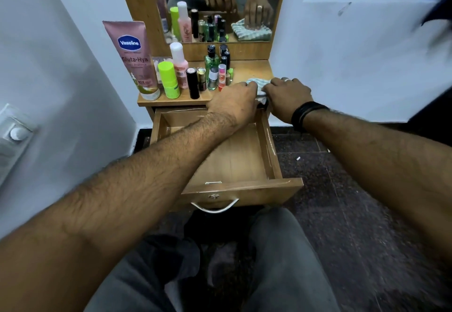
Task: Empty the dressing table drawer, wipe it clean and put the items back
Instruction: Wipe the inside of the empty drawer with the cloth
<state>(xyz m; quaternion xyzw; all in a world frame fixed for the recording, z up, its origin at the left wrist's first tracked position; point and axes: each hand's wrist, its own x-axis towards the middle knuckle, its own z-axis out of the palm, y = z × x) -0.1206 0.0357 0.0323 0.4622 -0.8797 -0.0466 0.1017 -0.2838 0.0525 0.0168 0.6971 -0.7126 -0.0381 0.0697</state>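
On top of the small wooden dressing table point(252, 70), between pale walls, stand many little things in a bunch. A big pink Vaseline tube point(133, 59) stands at the far left. Next to it are a bright green bottle point(168, 80), a pink bottle with a white cap point(179, 65), a black lipstick point(193, 83), a green glass bottle point(211, 61) and some small nail polish bottles point(212, 79). A mirror point(220, 5) behind them shows the same things again. The floor point(342, 189) is dark and speckled.

Below the top, the drawer point(234, 160) is pulled out. Its wooden bottom shows bare where the arm does not cover it. It has a silver handle point(215, 207) on the front.

A striped cloth point(259, 84) lies on the right side of the table top. Both hands are on it. The left hand point(234, 103) has its fingers curled on the cloth's left edge. The right hand point(286, 98), with 1 ring and a black wristband point(305, 113), grips the cloth's right side.
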